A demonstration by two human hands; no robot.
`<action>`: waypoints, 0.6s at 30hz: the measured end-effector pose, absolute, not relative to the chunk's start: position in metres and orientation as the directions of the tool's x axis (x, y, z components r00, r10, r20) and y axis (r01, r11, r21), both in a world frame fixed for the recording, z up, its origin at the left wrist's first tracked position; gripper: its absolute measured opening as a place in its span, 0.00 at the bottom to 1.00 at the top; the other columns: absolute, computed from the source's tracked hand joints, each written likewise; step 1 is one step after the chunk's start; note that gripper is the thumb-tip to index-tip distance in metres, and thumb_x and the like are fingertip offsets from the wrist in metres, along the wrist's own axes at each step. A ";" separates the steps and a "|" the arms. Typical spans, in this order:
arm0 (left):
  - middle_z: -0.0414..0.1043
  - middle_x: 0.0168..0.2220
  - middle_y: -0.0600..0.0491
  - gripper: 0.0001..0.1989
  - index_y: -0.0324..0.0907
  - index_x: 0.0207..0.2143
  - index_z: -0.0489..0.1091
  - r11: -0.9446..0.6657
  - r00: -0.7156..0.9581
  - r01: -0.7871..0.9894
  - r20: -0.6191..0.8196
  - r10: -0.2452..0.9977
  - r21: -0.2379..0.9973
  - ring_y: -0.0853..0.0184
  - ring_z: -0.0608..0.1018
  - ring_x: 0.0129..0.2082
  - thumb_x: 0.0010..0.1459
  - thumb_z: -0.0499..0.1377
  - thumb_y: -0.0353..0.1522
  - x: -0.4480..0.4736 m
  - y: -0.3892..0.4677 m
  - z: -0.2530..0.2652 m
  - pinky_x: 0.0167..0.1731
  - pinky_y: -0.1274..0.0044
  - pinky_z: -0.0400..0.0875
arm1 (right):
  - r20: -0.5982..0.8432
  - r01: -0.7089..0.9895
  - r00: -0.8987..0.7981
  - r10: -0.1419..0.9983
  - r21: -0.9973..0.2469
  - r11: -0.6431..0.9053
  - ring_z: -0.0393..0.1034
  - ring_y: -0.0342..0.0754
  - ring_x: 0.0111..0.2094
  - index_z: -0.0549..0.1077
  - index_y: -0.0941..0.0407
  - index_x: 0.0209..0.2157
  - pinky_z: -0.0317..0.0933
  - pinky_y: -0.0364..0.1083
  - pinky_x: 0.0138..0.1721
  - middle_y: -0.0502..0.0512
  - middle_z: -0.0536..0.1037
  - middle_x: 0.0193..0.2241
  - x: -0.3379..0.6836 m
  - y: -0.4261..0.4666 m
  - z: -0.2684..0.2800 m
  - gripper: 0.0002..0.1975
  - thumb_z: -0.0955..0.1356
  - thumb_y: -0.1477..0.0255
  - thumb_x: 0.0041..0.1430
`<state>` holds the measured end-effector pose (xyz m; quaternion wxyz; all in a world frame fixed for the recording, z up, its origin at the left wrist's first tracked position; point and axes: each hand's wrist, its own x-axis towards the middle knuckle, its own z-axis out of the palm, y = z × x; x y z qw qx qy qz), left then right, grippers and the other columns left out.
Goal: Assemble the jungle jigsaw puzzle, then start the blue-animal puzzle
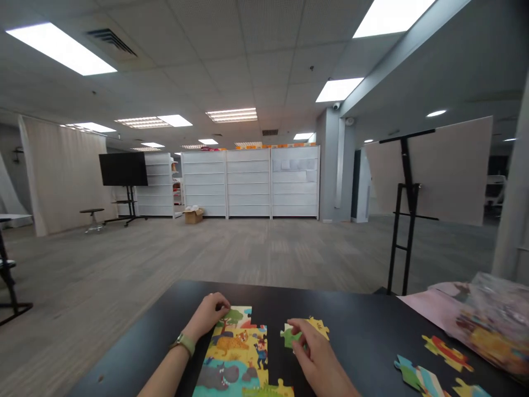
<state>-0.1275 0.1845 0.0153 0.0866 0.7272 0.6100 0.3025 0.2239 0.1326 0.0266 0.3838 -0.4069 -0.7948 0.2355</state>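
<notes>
A partly assembled puzzle (235,353) is seen on the black table (359,325), between the two hands, its near end cut off by the lower picture edge. Its long axis is directed away from the wearer; the tree is placed at the far end and the hippo nearer, so the scene is presented upright to the wearer. A stepped edge is noted at the far right. Just right of it, a green-and-white piece (288,338) and a yellow piece (320,326) are partly covered by the right hand (312,347). Farther right, a red-and-yellow piece (447,353) and a blue-green piece (419,377) are found near a clear plastic bag (491,325). The left hand (210,314), banded by a wristwatch (185,343), is laid at the far left corner with fingers curled; the right is held palm down, fingers bent. Whether anything is gripped by either cannot be told.
</notes>
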 end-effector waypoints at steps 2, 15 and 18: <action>0.78 0.34 0.50 0.11 0.43 0.32 0.78 -0.248 0.095 0.849 0.327 0.940 0.466 0.61 0.77 0.36 0.56 0.56 0.35 -0.125 0.183 0.017 0.42 0.72 0.68 | 0.433 0.471 -0.360 0.826 -0.680 0.562 0.74 0.49 0.39 0.71 0.53 0.51 0.67 0.48 0.46 0.55 0.77 0.42 0.225 0.136 0.024 0.16 0.61 0.71 0.64; 0.57 0.65 0.45 0.43 0.53 0.58 0.70 -0.318 0.320 0.845 0.069 0.945 0.430 0.38 0.58 0.65 0.38 0.70 0.54 -0.104 0.162 0.018 0.62 0.51 0.53 | 0.228 0.762 -0.447 0.865 -0.410 0.502 0.62 0.56 0.60 0.82 0.46 0.41 0.52 0.58 0.59 0.52 0.74 0.58 0.242 0.156 0.028 0.15 0.68 0.74 0.53; 0.51 0.69 0.48 0.49 0.61 0.62 0.63 -0.336 0.372 0.865 -0.026 0.928 0.374 0.35 0.53 0.67 0.36 0.72 0.54 -0.098 0.158 0.019 0.61 0.44 0.50 | 0.205 0.814 -0.383 0.901 -0.387 0.434 0.63 0.57 0.60 0.82 0.48 0.40 0.51 0.57 0.57 0.56 0.75 0.57 0.248 0.161 0.027 0.16 0.66 0.77 0.53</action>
